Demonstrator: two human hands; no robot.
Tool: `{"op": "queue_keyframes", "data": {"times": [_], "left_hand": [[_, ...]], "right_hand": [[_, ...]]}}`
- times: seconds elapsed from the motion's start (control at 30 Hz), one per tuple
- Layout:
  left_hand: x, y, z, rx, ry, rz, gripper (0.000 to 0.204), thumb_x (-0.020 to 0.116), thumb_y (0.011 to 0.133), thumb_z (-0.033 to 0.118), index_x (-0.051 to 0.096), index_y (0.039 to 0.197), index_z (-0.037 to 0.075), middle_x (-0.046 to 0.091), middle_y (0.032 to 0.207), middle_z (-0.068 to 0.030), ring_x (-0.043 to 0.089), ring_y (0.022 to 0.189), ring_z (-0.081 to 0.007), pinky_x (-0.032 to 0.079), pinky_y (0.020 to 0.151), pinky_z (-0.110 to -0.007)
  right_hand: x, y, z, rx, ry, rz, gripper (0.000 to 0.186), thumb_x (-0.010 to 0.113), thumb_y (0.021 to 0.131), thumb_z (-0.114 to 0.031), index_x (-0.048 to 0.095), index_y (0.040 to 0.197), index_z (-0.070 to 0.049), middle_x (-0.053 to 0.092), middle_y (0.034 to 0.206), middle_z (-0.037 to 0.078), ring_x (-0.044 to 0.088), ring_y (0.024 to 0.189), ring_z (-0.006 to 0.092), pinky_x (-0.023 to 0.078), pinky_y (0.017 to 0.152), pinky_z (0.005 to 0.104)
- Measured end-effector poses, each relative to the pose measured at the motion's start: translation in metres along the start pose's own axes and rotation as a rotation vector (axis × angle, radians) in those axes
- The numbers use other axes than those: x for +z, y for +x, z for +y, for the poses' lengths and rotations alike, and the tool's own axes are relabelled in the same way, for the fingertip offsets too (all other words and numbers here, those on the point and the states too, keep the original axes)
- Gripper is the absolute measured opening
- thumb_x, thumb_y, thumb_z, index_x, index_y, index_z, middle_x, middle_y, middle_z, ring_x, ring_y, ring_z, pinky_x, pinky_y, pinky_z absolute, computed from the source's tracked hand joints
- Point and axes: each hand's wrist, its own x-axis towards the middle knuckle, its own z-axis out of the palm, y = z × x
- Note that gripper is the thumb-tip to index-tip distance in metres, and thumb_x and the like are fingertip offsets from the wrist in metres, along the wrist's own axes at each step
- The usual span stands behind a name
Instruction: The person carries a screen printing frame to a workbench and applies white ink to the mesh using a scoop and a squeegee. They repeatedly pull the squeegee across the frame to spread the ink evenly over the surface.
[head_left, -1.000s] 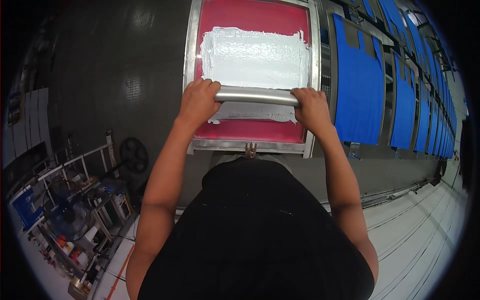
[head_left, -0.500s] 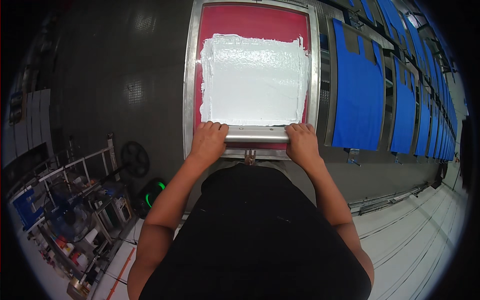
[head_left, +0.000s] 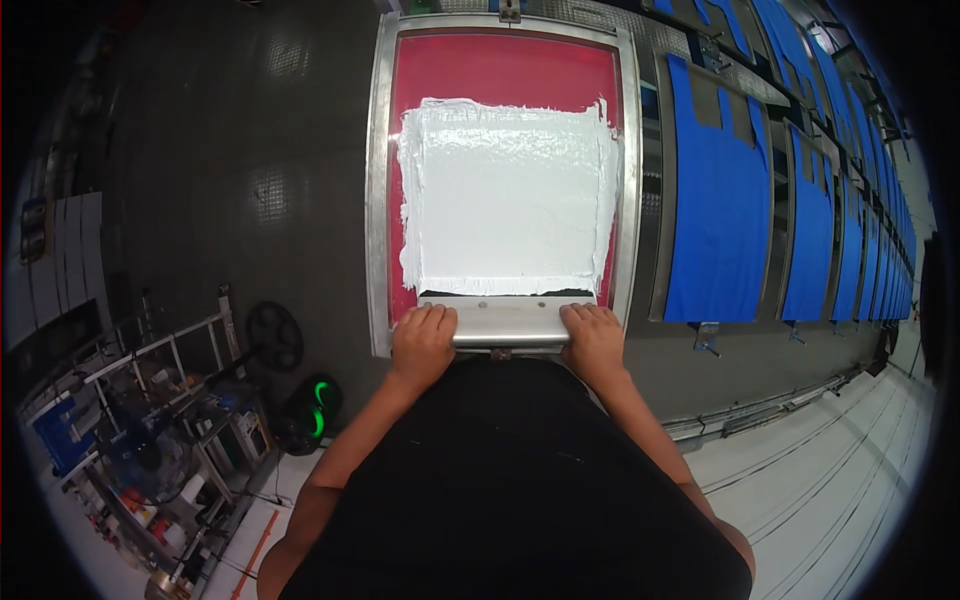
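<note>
A metal-framed printing screen (head_left: 378, 210) with red mesh (head_left: 505, 68) lies in front of me. Thick white ink (head_left: 510, 200) covers most of the mesh in a rough-edged square. Across the near end sits a wide metal squeegee (head_left: 510, 322), its dark blade edge against the ink's near border. My left hand (head_left: 423, 342) is closed round the squeegee's left end, and my right hand (head_left: 595, 340) grips its right end. The thumbs are hidden beneath the handle.
To the right, a row of boards bearing blue fabric pieces (head_left: 715, 200) runs off into the distance. On the lower left stand a metal cart (head_left: 215, 400) with assorted items, a fan (head_left: 150, 455) and a device with green lights (head_left: 318, 405). A rail (head_left: 770, 405) runs along the floor at right.
The squeegee, in both hands, has come closer to my body and tilted, showing more of its flat face. The ink's near edge now lies nearer the frame's near end. The view has shifted slightly.
</note>
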Motion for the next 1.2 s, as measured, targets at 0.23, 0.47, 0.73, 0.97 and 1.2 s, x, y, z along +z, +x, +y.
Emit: {"op": "queue_keyframes", "data": {"times": [0.23,0.47,0.73,0.97,1.2], "left_hand": [[0.012,0.163,-0.075,-0.077,0.071,-0.125,0.012,0.062,0.068,0.004,0.065,0.079,0.008,0.064,0.073,-0.0121,0.065,0.074,-0.0316,0.051,0.064,-0.045],[-0.023,0.203,-0.082,-0.113,0.061,-0.196,0.016,0.069,0.070,0.013,0.067,0.086,0.010,0.068,0.080,-0.0133,0.066,0.081,-0.0330,0.052,0.071,-0.045],[0.001,0.036,-0.017,-0.003,-0.017,-0.099,0.017,0.060,0.066,0.002,0.059,0.083,0.007,0.060,0.079,-0.0076,0.060,0.079,-0.0271,0.047,0.070,-0.042],[-0.013,0.222,-0.088,-0.095,0.144,-0.235,0.017,0.065,0.072,0.012,0.067,0.088,0.010,0.068,0.079,-0.0139,0.066,0.081,-0.0332,0.053,0.070,-0.044],[-0.027,0.072,-0.030,-0.092,-0.016,-0.381,0.020,0.063,0.067,0.004,0.065,0.087,0.007,0.065,0.080,-0.0132,0.063,0.076,-0.0317,0.049,0.071,-0.046]], "right_hand": [[-0.017,0.159,0.067,0.058,-0.106,0.056,0.015,0.063,0.068,-0.008,0.065,0.083,-0.011,0.067,0.078,0.012,0.067,0.077,0.0311,0.051,0.068,0.0436],[-0.066,0.189,0.068,0.057,-0.185,-0.031,0.030,0.061,0.070,-0.010,0.069,0.099,-0.014,0.069,0.080,0.012,0.068,0.080,0.0307,0.053,0.070,0.0435],[0.011,0.024,0.027,-0.036,0.017,0.090,0.028,0.059,0.065,-0.002,0.061,0.092,-0.009,0.063,0.080,0.010,0.062,0.076,0.0308,0.046,0.066,0.0438],[-0.043,0.206,0.079,0.055,-0.171,0.082,0.027,0.063,0.069,-0.010,0.069,0.095,-0.014,0.069,0.081,0.013,0.067,0.081,0.0307,0.052,0.068,0.0444],[-0.025,0.052,0.026,0.031,0.022,-0.104,0.027,0.059,0.070,-0.002,0.066,0.096,-0.010,0.068,0.086,0.011,0.066,0.084,0.0286,0.048,0.075,0.0429]]}}
